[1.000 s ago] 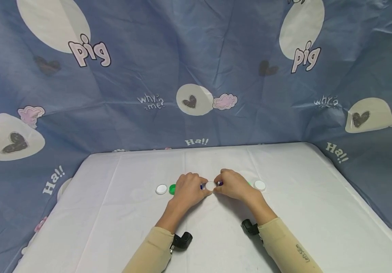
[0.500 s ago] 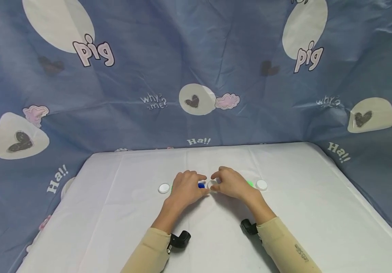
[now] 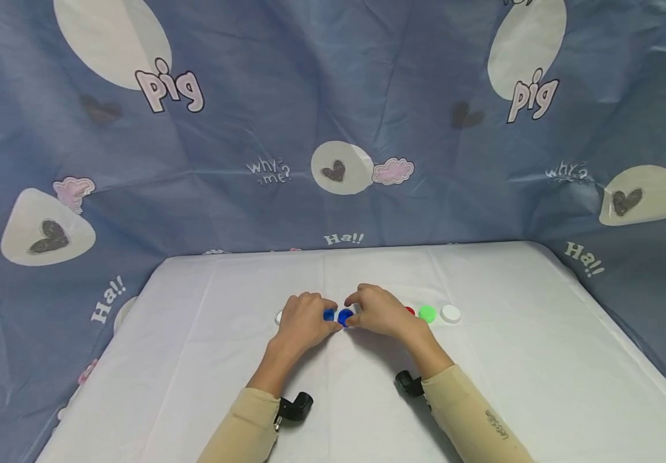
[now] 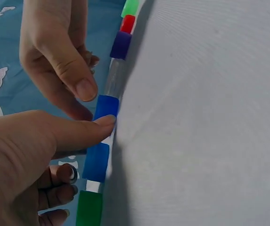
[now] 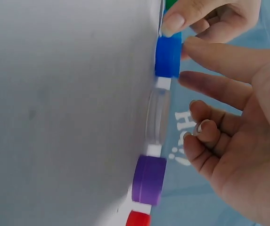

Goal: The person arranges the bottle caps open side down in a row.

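A row of round plastic bottle caps runs across the table. My left hand (image 3: 304, 321) is over the row's left part, its thumb extended along the front edge of a dark blue cap (image 4: 107, 105). A lighter blue cap (image 4: 96, 162) is beside it, under that hand. From the right, my right hand (image 3: 380, 312) reaches to the same dark blue cap, thumb and forefinger apart at its sides; its other fingers are loosely bent. A clear cap (image 5: 158, 115) and a purple cap (image 5: 149, 179) follow to the right. Neither hand grips a cap.
Further right in the row are a red cap (image 3: 410, 310), a light green cap (image 3: 427, 314) and a white cap (image 3: 451, 314). A green cap (image 4: 89, 208) and another white cap (image 3: 278, 317) lie left. Behind the white table (image 3: 483, 386) hangs a blue printed cloth (image 3: 251, 212).
Both hands have moved left along the row, from around the clear cap to the blue caps. The red and light green caps now show more; the left caps are more covered.
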{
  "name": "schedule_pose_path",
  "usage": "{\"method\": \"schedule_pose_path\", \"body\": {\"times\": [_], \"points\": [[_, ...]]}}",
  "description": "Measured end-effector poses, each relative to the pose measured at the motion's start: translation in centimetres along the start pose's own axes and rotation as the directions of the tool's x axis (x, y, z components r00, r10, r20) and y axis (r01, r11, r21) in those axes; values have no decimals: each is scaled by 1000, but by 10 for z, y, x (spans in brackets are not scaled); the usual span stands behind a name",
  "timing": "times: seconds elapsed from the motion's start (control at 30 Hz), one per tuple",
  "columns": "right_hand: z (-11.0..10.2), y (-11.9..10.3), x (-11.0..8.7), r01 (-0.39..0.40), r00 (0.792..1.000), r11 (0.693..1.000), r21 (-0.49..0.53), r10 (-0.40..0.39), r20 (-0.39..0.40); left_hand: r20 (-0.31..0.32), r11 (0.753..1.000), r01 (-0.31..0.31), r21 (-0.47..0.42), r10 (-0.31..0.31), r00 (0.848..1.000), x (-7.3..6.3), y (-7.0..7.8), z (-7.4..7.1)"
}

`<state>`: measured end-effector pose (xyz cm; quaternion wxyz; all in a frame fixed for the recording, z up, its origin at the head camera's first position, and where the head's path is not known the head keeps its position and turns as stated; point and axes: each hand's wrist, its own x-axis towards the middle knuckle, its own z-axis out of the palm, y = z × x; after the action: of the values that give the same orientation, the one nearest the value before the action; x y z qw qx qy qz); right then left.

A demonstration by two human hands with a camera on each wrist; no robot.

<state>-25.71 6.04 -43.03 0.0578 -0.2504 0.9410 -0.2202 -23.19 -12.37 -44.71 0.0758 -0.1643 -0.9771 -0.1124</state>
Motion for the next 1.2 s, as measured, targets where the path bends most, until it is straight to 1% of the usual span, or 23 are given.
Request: {"method": "schedule_pose_path", "body": {"times": [0.07,0.17,0.3,0.47,0.6,0.73,1.0,1.2], "points": [[2,-2,0,16,1000,1000,4,-16,-3,3,1000,-2,-12,2,1000,-1,0,1],[4,-4,0,26,1000,1000,-13,-26,-5,-10,999,-15,-30,14,1000,-1,-1,3],[7,-4,0,25,1000,998,-53,-25,-9,-35,999,-35,-40,34,999,-1,-2,6],[6,-4,0,13,1000,997,-72,-15,-21,-42,998,-45,-42,43,998,1,-2,7],[6,-3,0,7,1000,998,-56,-8,-15,-39,998,-48,-46,46,998,1,0,6],[5,-3,-1,13,1000,999,-35,-13,-9,-44,997,-68,-34,67,997,1,0,7],[0,-4,-1,36,998,999,-41,-38,-49,-63,995,-100,15,100,993,4,-1,6],[-5,-3,-2,40,997,999,22,-38,-64,-80,994,-105,32,107,991,7,-1,3]]}}
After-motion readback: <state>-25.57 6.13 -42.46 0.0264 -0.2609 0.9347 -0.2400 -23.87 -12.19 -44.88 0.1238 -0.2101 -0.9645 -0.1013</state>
